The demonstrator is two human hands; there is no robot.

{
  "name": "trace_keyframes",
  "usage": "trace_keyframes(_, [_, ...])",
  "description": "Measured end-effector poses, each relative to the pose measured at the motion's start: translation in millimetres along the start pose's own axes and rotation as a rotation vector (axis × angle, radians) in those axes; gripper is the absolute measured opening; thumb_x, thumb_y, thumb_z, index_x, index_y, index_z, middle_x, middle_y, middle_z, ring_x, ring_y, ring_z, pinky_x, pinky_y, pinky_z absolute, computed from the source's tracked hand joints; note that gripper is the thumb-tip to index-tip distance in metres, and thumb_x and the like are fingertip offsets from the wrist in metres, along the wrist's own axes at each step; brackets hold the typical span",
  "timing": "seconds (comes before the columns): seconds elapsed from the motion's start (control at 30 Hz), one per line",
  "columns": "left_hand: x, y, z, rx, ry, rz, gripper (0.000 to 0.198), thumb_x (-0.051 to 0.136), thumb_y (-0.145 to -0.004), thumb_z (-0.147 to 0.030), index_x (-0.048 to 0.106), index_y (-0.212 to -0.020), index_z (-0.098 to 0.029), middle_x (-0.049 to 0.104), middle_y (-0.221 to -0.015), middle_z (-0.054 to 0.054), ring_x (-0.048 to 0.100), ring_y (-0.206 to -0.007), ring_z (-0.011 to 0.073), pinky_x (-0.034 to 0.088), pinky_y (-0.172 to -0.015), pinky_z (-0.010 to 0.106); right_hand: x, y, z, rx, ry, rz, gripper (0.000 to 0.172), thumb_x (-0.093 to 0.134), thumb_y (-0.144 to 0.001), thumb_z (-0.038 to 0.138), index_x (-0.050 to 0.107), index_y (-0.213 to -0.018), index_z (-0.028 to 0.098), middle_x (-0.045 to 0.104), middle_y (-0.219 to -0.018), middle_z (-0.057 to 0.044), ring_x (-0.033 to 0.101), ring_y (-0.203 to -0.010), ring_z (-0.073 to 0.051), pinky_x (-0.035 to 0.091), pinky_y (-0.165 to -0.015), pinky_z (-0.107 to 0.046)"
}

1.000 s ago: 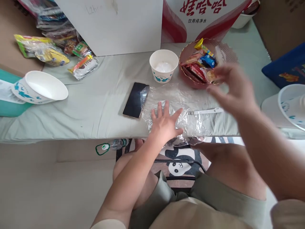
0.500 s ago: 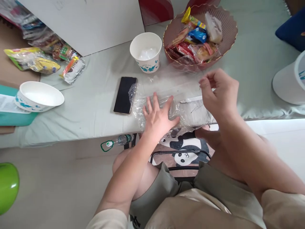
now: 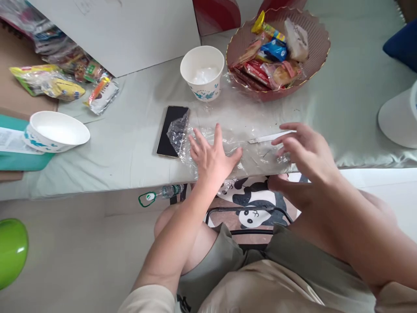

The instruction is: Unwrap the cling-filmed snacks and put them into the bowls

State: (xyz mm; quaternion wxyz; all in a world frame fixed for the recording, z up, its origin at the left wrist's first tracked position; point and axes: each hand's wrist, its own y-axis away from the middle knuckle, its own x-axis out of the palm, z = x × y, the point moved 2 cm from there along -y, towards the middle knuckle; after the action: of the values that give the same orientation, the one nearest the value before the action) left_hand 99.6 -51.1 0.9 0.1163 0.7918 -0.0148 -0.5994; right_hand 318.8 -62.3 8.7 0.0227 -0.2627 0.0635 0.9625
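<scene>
My left hand (image 3: 211, 158) lies with fingers spread on a crumpled sheet of clear plastic film (image 3: 246, 161) near the table's front edge. Some of the film overlaps a black phone (image 3: 167, 130) on the left. My right hand (image 3: 308, 150) is at the film's right side, fingers apart, over the right end of a slim white tool (image 3: 265, 138) with a greyish pointed tip, which looks like a craft knife. The fingers hide that end of the tool, and I see no grip on it.
A paper bowl (image 3: 203, 87) with clear plastic inside stands behind the film, beside a pink scalloped basket (image 3: 317, 48) of wrapped snacks. Another paper bowl (image 3: 60, 130) is at the left, near snack packets (image 3: 63, 89). A white bin (image 3: 399, 117) stands at the right.
My right hand has come down and its curled fingers have opened over the white tool. My left hand stays spread on the film, shifted slightly.
</scene>
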Motion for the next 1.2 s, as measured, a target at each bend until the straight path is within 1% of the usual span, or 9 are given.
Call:
trace_keyframes(0.17, [0.1,2.7,-5.0,0.026,-0.007,-0.015,0.099,0.069,-0.087,-0.064,0.029,-0.168,-0.024,0.013,-0.177,0.025,0.008,-0.161,0.0569,0.024,-0.124,0.074,12.8,-4.3,19.2,0.016,0.094,-0.021,0.018,0.071,-0.076,0.034,0.057,-0.068,0.025,0.058,-0.059,0.001,0.055,-0.056,-0.016,0.045,-0.056,-0.033])
trace_keyframes(0.3, [-0.8,1.8,-4.2,0.047,0.008,-0.016,0.103,0.068,-0.085,-0.068,0.028,-0.169,-0.023,0.013,-0.176,0.026,0.008,-0.161,0.0565,0.022,-0.125,0.075,9.7,-10.5,20.6,0.057,-0.013,-0.181,0.013,0.069,-0.079,0.033,0.058,-0.083,0.025,0.067,-0.078,-0.001,0.060,-0.061,-0.016,0.045,-0.057,-0.032])
trace_keyframes(0.4, [-0.6,0.6,-2.0,0.037,0.019,-0.010,0.105,0.070,-0.084,-0.067,0.028,-0.168,-0.021,0.014,-0.176,0.026,0.008,-0.161,0.0561,0.020,-0.126,0.074,8.9,-12.0,18.5,0.166,-0.101,-0.113,0.039,0.076,-0.074,0.037,0.057,-0.106,0.026,0.072,-0.100,-0.005,0.064,-0.063,-0.017,0.046,-0.054,-0.033])
trace_keyframes(0.47, [0.4,0.3,-1.6,0.037,0.019,-0.011,0.105,0.072,-0.084,-0.065,0.029,-0.168,-0.020,0.014,-0.176,0.026,0.008,-0.161,0.0563,0.019,-0.126,0.074,10.4,-11.0,20.4,0.218,-0.070,-0.013,0.044,0.078,-0.071,0.033,0.057,-0.109,0.025,0.071,-0.091,-0.004,0.060,-0.058,-0.016,0.044,-0.052,-0.032])
trace_keyframes(0.67, [3.5,1.7,-3.3,0.063,0.030,-0.027,0.105,0.073,-0.083,-0.066,0.030,-0.168,-0.021,0.015,-0.176,0.026,0.009,-0.161,0.0567,0.018,-0.126,0.076,9.6,-9.6,26.2,0.179,0.068,0.013,0.003,0.063,-0.077,0.023,0.063,-0.081,0.024,0.056,-0.065,0.001,0.052,-0.058,-0.015,0.041,-0.055,-0.031])
trace_keyframes(0.83, [5.2,-1.2,-0.8,0.041,0.015,-0.017,0.105,0.069,-0.085,-0.068,0.028,-0.168,-0.020,0.012,-0.176,0.027,0.007,-0.161,0.0574,0.017,-0.126,0.075,-3.4,-12.4,22.4,0.105,0.204,-0.240,0.017,0.064,-0.081,0.033,0.057,-0.094,0.025,0.069,-0.089,-0.004,0.063,-0.075,-0.020,0.046,-0.068,-0.036])
trace_keyframes(1.03, [6.0,-3.9,-0.6,0.024,-0.008,-0.023,0.104,0.070,-0.085,-0.065,0.027,-0.169,-0.021,0.012,-0.176,0.027,0.007,-0.161,0.0572,0.017,-0.127,0.074,-0.5,-6.7,16.4,0.183,0.352,0.109,0.033,0.073,-0.074,0.046,0.059,-0.097,0.026,0.070,-0.070,-0.001,0.062,-0.065,-0.024,0.040,-0.059,-0.036])
trace_keyframes(1.13, [5.3,-3.0,-3.3,0.012,-0.007,-0.012,0.103,0.070,-0.086,-0.063,0.026,-0.169,-0.021,0.011,-0.176,0.027,0.006,-0.161,0.0570,0.017,-0.127,0.073,1.8,-5.5,16.3,0.123,0.263,0.093,0.019,0.067,-0.072,0.031,0.061,-0.089,0.026,0.065,-0.065,0.002,0.057,-0.058,-0.018,0.041,-0.057,-0.033])
trace_keyframes(1.2, [4.6,-2.3,-5.9,0.013,0.001,-0.016,0.105,0.071,-0.085,-0.064,0.026,-0.169,-0.021,0.011,-0.176,0.027,0.007,-0.161,0.0565,0.018,-0.127,0.073,1.1,-8.3,16.6,0.084,0.187,-0.032,0.016,0.064,-0.071,0.024,0.061,-0.087,0.026,0.063,-0.067,0.002,0.054,-0.058,-0.016,0.043,-0.059,-0.032])
